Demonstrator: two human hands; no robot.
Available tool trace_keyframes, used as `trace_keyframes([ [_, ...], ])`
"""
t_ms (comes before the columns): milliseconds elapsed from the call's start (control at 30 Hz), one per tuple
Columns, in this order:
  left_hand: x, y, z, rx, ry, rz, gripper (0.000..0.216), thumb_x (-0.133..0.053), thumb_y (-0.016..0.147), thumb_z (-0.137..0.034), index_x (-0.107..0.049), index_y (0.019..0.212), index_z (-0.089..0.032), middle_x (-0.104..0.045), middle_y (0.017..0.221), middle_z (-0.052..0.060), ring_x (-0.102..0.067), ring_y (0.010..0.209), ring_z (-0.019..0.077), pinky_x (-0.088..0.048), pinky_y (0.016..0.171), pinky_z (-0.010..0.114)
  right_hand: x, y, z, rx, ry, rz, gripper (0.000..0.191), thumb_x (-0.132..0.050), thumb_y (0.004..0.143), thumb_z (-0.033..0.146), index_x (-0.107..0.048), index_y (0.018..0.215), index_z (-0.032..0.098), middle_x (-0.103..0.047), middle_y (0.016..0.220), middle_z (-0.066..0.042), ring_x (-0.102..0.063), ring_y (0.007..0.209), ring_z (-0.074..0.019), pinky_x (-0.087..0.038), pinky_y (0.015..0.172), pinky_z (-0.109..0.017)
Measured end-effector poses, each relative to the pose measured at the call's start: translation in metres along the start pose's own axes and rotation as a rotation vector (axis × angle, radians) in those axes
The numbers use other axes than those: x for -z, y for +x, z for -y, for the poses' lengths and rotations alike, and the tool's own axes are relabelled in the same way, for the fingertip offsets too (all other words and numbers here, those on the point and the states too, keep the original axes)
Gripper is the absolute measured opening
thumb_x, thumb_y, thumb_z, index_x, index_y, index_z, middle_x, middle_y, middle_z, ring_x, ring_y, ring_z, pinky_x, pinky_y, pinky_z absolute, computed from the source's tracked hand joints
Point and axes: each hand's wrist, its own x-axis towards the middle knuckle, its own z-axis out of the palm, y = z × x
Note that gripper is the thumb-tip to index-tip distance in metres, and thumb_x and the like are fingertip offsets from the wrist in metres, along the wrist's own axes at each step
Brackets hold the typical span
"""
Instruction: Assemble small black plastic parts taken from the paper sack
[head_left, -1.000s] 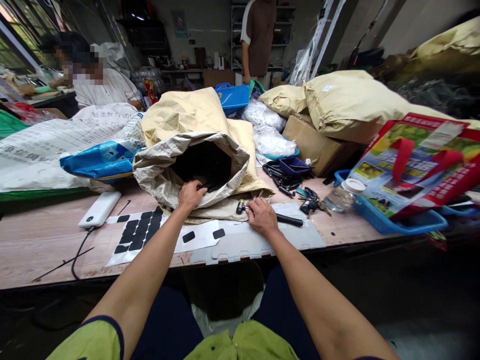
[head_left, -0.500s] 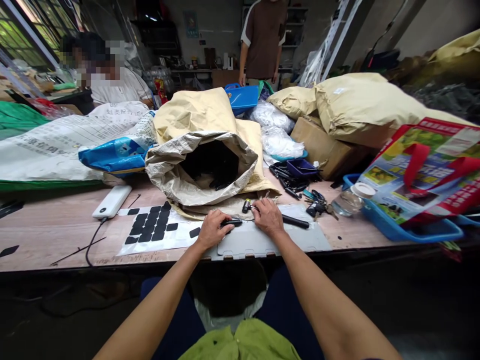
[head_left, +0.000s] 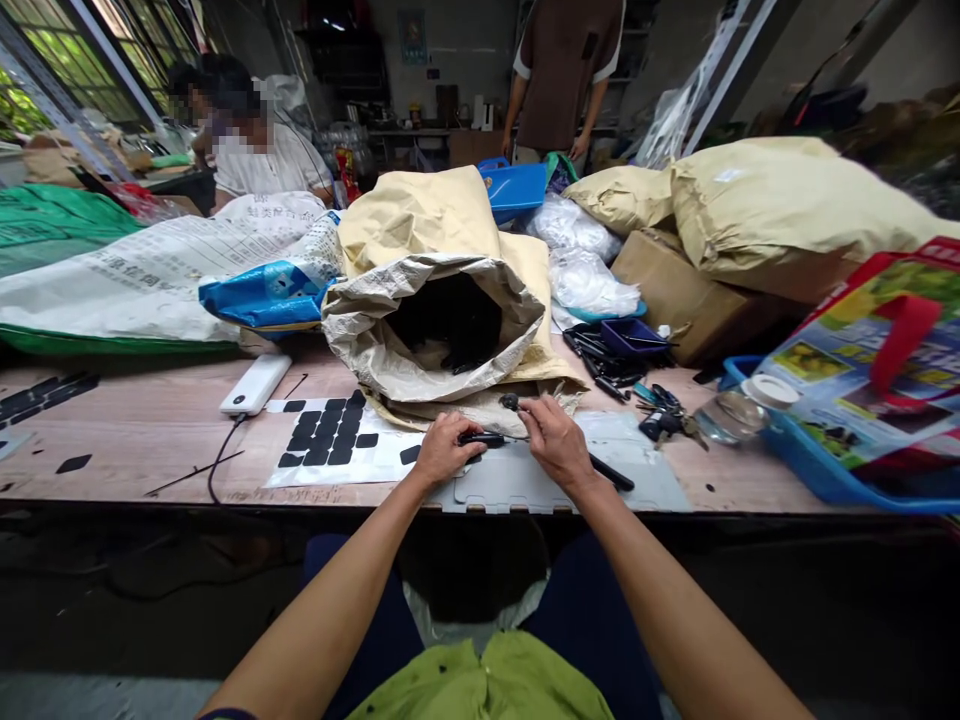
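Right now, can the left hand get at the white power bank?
Probably yes: the power bank lies to the left of the left hand, with only a flat sheet of black pads between. The hand holds a small black part, though.

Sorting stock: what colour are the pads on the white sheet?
Black. The pads show best in the head view.

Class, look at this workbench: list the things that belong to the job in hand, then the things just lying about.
In hand: left hand gripping a black part; right hand gripping a hammer; grey sheet beneath; sack of black parts, probably.
Lying about: power bank, keys, jar, cardboard box, blue basket.
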Motion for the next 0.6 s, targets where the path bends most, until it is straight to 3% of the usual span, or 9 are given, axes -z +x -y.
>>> trace_keyframes([
  [200,-0.001,-0.001,0.0,0.005,-0.007,-0.001,0.018,-0.076,0.083,-0.033,-0.077,0.1,-0.027,-0.069,0.098,0.002,-0.054,0.096,0.0226,-0.041,0.089,0.035,-0.002,-0.014,0.028,0.056,0.084,0.05,0.03,-0.041,0.105,0.034,-0.066,0.118,0.024,-0.064,0.099,-0.005,-0.063,0.092,-0.0161,-0.048,0.083,-0.025],
  [400,-0.002,-0.001,0.0,0.004,0.015,-0.005,0.019,-0.074,0.085,-0.032,-0.078,0.103,-0.03,-0.067,0.095,0.002,-0.053,0.093,0.0221,-0.04,0.087,0.035,-0.006,-0.025,0.033,0.065,0.02,0.11,0.028,-0.043,0.105,0.032,-0.068,0.116,0.025,-0.065,0.097,-0.004,-0.063,0.085,-0.0149,-0.048,0.077,-0.023],
  [600,-0.003,-0.001,-0.002,0.016,0.015,-0.017,0.017,-0.074,0.085,-0.031,-0.078,0.1,-0.028,-0.068,0.097,0.002,-0.053,0.097,0.0225,-0.041,0.089,0.035,0.001,-0.028,0.026,-0.002,0.013,-0.004,0.03,-0.041,0.105,0.035,-0.067,0.118,0.025,-0.065,0.101,-0.005,-0.065,0.093,-0.0162,-0.048,0.082,-0.025],
])
